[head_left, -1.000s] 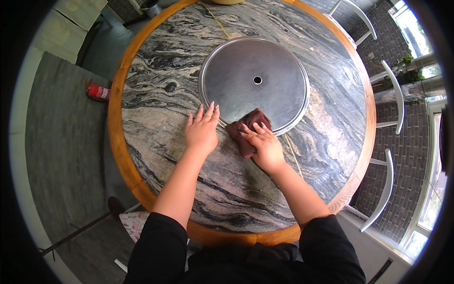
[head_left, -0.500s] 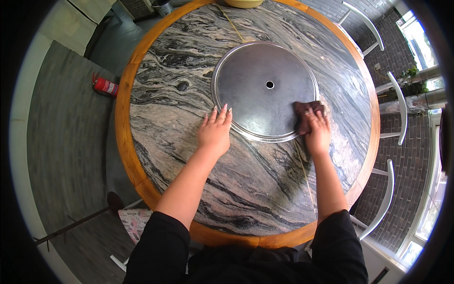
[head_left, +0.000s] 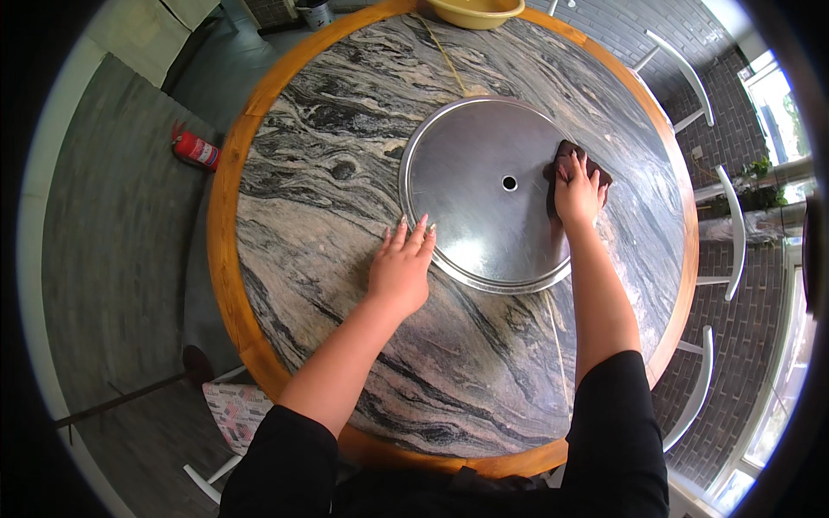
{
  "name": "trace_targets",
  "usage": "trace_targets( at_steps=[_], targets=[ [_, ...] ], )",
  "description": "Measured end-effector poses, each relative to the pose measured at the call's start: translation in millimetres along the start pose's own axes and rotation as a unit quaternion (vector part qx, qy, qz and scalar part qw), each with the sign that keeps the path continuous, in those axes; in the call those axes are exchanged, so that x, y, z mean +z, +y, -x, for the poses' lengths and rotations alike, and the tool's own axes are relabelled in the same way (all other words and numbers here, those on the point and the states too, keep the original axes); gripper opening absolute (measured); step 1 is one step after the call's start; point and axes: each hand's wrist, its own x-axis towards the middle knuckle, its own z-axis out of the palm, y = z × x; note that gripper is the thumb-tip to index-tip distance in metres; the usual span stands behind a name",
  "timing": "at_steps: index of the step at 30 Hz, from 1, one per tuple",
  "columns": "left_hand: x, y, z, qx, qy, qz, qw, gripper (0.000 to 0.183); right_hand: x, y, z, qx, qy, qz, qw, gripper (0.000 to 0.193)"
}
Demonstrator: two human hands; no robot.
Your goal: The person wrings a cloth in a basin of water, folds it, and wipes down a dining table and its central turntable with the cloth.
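A large round metal disc [head_left: 466,194] with a small hole at its centre lies flat on the marble-patterned table top. On its right edge, my right hand [head_left: 580,198] presses a dark brown cloth [head_left: 562,157], fingers bent over it. The cloth is bunched and covers part of the rim. My left hand [head_left: 401,274] rests with fingers stretched out, tips touching the disc's near-left rim and nothing held. Its palm lies toward the stone surface.
The round table has a wooden border [head_left: 231,285]. A yellow basin [head_left: 477,12] stands at the far edge. White chairs [head_left: 736,233] line the right side, and a patterned chair [head_left: 235,414] is at the near left. A red fire extinguisher [head_left: 197,150] stands left of the table.
My right hand and the cloth have moved away from me along the disc's right edge. My left hand stays at the near-left rim. The view has shifted, showing more of the basin.
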Motion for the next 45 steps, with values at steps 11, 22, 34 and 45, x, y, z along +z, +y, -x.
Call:
trace_targets(
  at_steps=[11,22,34,45],
  targets=[
    [6,-5,6,0.029,0.035,0.098,0.994,0.073,15,-96,-79,-0.12,-0.047,-0.041,0.991,0.059],
    [14,-3,3,0.038,0.09,0.089,0.991,0.074,19,-154,-43,-0.337,-0.06,-0.105,0.934,0.051],
    [15,-5,5,0.039,0.08,0.073,0.993,0.075,6,-208,60,-0.502,-0.108,-0.237,0.825,0.052],
    [40,-26,124,0.088,0.177,0.226,0.954,0.052,-21,-163,141,-0.532,-0.132,-0.255,0.797,0.054]
  ],
)
